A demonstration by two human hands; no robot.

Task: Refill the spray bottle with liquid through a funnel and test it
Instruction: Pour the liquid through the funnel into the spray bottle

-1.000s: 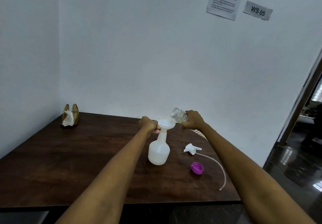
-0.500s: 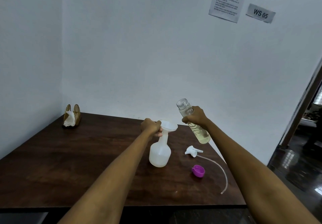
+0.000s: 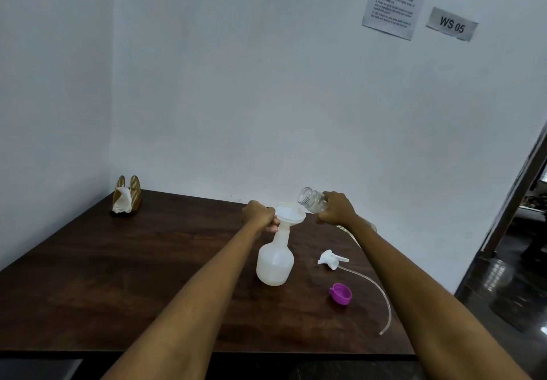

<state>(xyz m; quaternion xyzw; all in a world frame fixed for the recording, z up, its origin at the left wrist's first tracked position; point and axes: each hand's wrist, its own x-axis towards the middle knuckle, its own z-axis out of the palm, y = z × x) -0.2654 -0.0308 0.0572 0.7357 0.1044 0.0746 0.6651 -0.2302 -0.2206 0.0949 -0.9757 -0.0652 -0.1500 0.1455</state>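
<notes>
The dark wooden desk (image 3: 124, 276) fills the corner of the room, its left and far edges against the walls, its right edge open to a doorway, and the task's things sit toward its right half, well clear of the near edge. The white spray bottle (image 3: 275, 261) stands upright there with a white funnel (image 3: 290, 214) seated in its neck. The left hand (image 3: 258, 214) has its grip curled round the neck just below the funnel, steadying both. The right hand (image 3: 336, 208) has its grip wrapped round a clear bottle (image 3: 312, 201), tipped so its open mouth sits just above the funnel's right rim. To pour well, I judge the mouth should stay over the funnel's bowl and the tilt rise slowly so the bowl never brims. The trigger head (image 3: 331, 259) with its long tube and the purple cap (image 3: 341, 292) lie near the right edge, under the pouring arm; a napkin holder (image 3: 126, 199) stands in the far left corner.
</notes>
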